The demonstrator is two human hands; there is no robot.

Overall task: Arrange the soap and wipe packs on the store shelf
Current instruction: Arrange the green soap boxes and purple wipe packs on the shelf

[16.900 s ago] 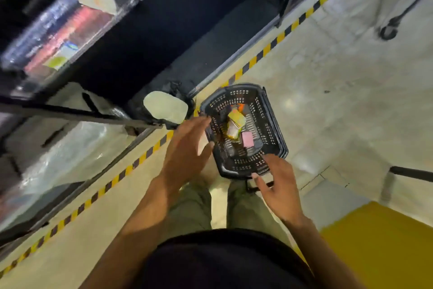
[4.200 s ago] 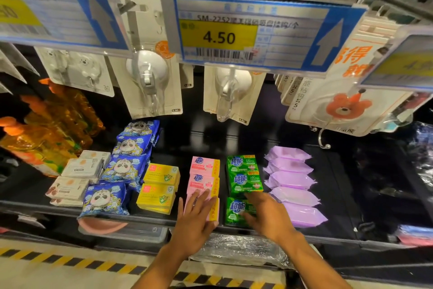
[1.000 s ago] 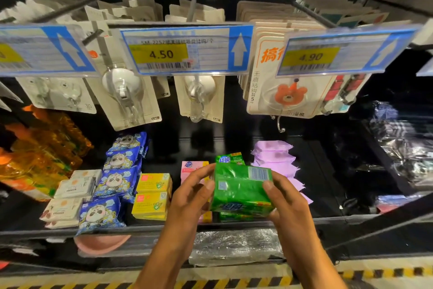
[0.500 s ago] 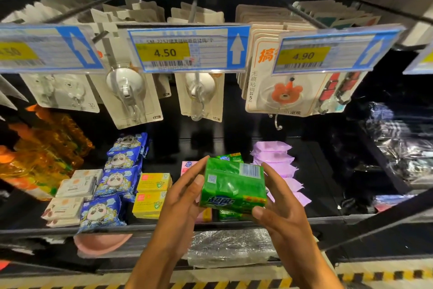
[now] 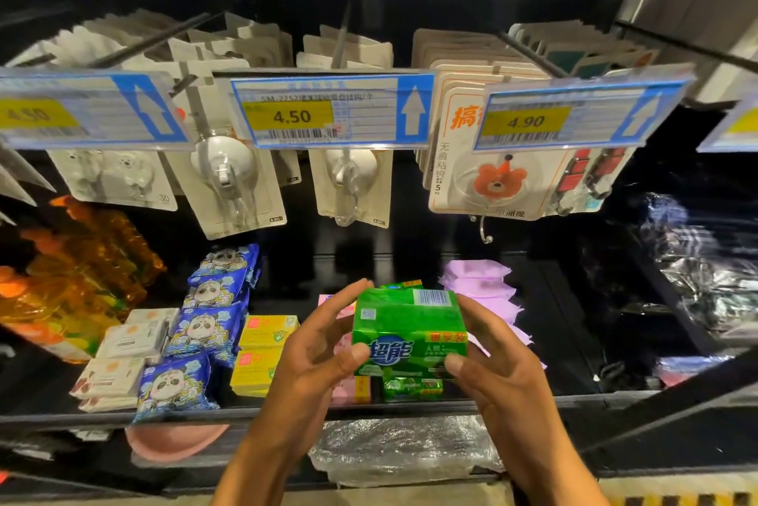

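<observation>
While bottles [image 5: 69, 280] and white packs [image 5: 131, 341] sat at the left end of the shelf [image 5: 102, 418], with a row of panda wipes [image 5: 197, 325] and two yellow soaps [image 5: 264, 349] beside them, the left hand [image 5: 311, 358] pinched one short end of a green soap pack [image 5: 410, 325], thumb on the lower front corner and fingers curled over the top edge. The pack was held clear of the shelf, in front of the pink soaps [image 5: 342, 392] and the green soaps [image 5: 412, 388] lying in their rows, with its label towards the camera and its barcode on top. The right hand [image 5: 504, 378] gripped the opposite end the same way, thumb in front and fingers curled behind, so both hands were partly closed on the pack and held nothing else. Purple packs [image 5: 480, 286] lay in a row just right of the green soaps. Judging by its square, blocky shape, the pack was probably firm and fairly weighty, unlikely to crush. Its glossy film looked slick and a little loose, so a light pinch on the wrapper alone could slip. The short ends seemed the sound place to grip, leaving the bottom free to set down on the green row. The panda wipes looked soft and would likely sag if taken by an edge.
</observation>
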